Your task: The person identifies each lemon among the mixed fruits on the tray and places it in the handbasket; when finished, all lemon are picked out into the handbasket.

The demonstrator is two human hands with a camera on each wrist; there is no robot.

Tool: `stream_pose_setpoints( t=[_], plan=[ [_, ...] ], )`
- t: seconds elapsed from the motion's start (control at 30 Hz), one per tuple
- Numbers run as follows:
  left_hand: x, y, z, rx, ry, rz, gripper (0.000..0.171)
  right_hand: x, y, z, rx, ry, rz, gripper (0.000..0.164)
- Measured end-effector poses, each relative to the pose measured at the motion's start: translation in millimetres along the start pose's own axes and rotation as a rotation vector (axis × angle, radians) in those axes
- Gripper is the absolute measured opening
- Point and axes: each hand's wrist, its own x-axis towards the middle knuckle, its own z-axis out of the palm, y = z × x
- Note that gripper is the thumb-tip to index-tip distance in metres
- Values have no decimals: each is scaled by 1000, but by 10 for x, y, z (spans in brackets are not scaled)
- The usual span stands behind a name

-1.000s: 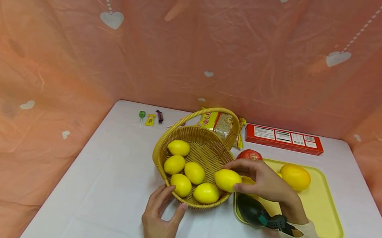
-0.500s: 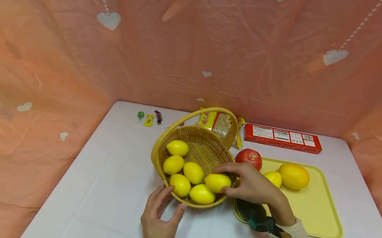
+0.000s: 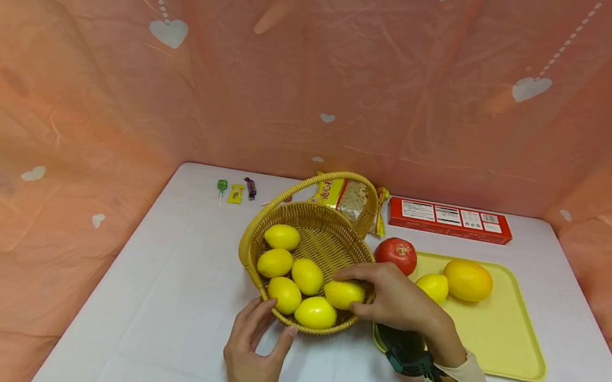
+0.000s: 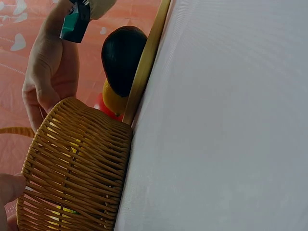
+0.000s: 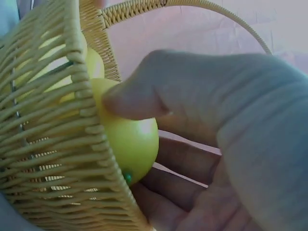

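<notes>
A wicker basket (image 3: 329,233) with an arched handle stands mid-table, several yellow lemons (image 3: 307,276) inside it. My right hand (image 3: 402,297) reaches over its right rim and holds one lemon (image 3: 344,294) between thumb and fingers, low among the others. In the right wrist view, the thumb presses on that lemon (image 5: 132,144) at the rim, while the fingers go under its far side. My left hand (image 3: 255,355) holds the near rim, index fingertip over the edge and thumb tip at the rim. The left wrist view shows only fingertips (image 4: 10,187) at the basket wall (image 4: 77,168).
Right of the basket lies a yellow tray (image 3: 501,336) bearing a lemon (image 3: 432,288), a larger yellow-orange fruit (image 3: 468,280) and a dark green fruit (image 4: 122,60). A red pomegranate (image 3: 397,255), red box (image 3: 450,220), yellow packet (image 3: 348,196) and small candies (image 3: 235,193) lie behind.
My right hand has carried the lemon left and down from over the basket's right rim into it. The near lemon has shifted slightly left. My left hand stays at the rim.
</notes>
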Motion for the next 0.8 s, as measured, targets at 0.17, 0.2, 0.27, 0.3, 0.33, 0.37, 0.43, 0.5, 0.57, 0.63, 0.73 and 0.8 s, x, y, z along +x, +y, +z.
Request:
stream_pose_setpoints(
  t=[0.17, 0.2, 0.27, 0.3, 0.33, 0.37, 0.43, 0.5, 0.57, 0.63, 0.73, 0.8],
  plan=[
    [3, 13, 0, 2, 0, -6, 54, -19, 27, -59, 67, 12, 12, 47],
    [3, 15, 0, 2, 1, -5, 54, -35, 51, -82, 98, 19, 12, 47],
    [2, 16, 0, 4, 2, -1, 54, -80, 114, -139, 185, 31, 16, 47],
    [2, 16, -1, 6, 3, 1, 54, -108, 157, -172, 238, 37, 17, 47],
    [1, 16, 0, 8, 3, 3, 54, -142, 208, -208, 285, 45, 12, 48],
    [-1, 16, -1, 9, 4, 4, 54, -178, 261, -249, 331, 54, 8, 47],
    [-3, 16, -1, 12, 4, 7, 54, -257, 362, -339, 398, 77, 9, 46],
    [-4, 17, -2, 15, 5, 5, 54, -349, 465, -431, 421, 109, 11, 45],
    [-5, 19, -3, 16, 5, 1, 53, -446, 553, -515, 423, 147, 16, 45],
    [-5, 22, -4, 17, 5, -3, 53, -552, 625, -584, 431, 183, 31, 46],
    [-4, 24, -3, 17, 4, -7, 53, -713, 712, -644, 436, 236, 56, 47],
    [-2, 24, -3, 18, 3, -6, 53, -816, 754, -654, 436, 263, 81, 46]
  ],
)
